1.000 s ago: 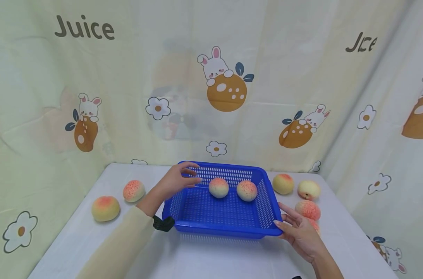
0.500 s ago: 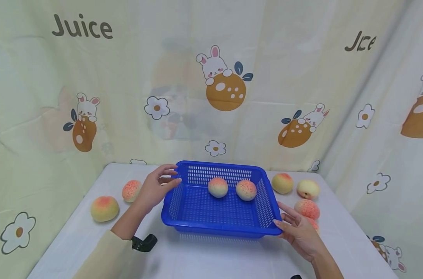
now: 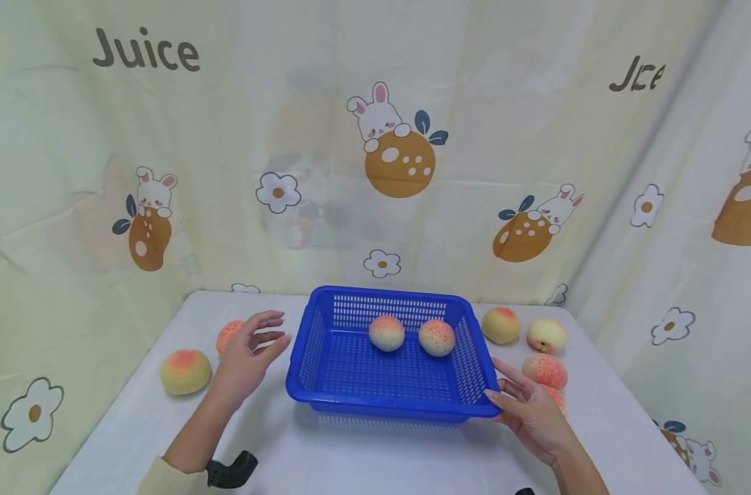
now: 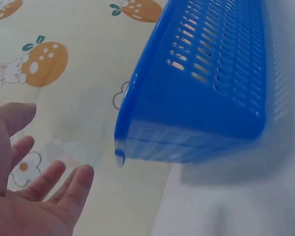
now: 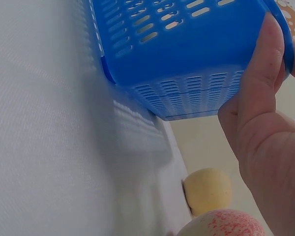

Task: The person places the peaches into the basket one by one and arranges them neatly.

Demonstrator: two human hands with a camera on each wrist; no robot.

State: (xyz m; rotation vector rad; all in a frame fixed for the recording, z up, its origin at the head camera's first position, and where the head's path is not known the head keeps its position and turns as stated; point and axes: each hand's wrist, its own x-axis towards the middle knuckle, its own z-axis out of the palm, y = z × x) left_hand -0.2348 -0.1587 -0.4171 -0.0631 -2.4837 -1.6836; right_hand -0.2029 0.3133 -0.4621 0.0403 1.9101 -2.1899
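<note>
A blue plastic basket (image 3: 375, 371) with slotted walls stands mid-table, two peaches inside: one peach (image 3: 386, 334) left, a more speckled peach (image 3: 437, 338) right. My right hand (image 3: 527, 409) grips the basket's right rim near the front corner; in the right wrist view its thumb and fingers lie on either side of that rim. To the left of the basket, apart from it, my left hand (image 3: 248, 354) hovers with relaxed fingers and nothing in it. It partly hides a speckled peach (image 3: 228, 335). The left wrist view shows a gap between its fingertips and the basket wall (image 4: 162, 113).
A yellowish peach (image 3: 186, 372) lies at the table's left. Right of the basket sit several more, among them a yellow-red peach (image 3: 501, 325), a pale peach (image 3: 547, 335) and a pink peach (image 3: 545, 371). A printed curtain (image 3: 313, 137) hangs behind the white table (image 3: 363, 460).
My left hand has drawn back from over the basket's left side, moving left to beside it, in front of the speckled peach. The right hand and basket stay put.
</note>
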